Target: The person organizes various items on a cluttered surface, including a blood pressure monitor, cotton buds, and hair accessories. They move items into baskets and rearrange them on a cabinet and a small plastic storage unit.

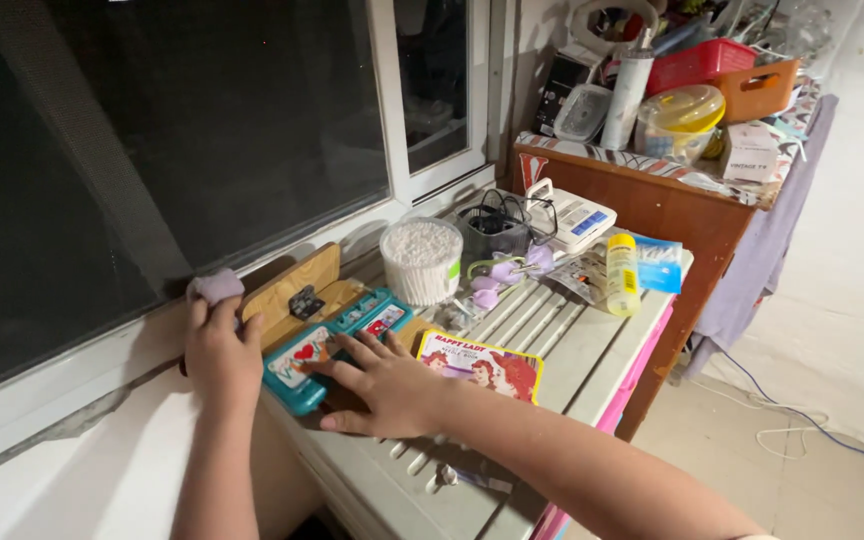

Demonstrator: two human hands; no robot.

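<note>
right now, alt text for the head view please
A left hand presses a small lilac cloth to a white window sill, while the right hand rests on a flat teal plastic case on a cluttered white table.

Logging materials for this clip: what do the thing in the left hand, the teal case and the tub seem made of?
Left hand presses a lilac pad, apparently soft cloth or sponge: matte, rounded. Teal case under the right hand looks like hard plastic: smooth, slight sheen. Tub seems clear plastic, white cotton swabs showing through.
</note>
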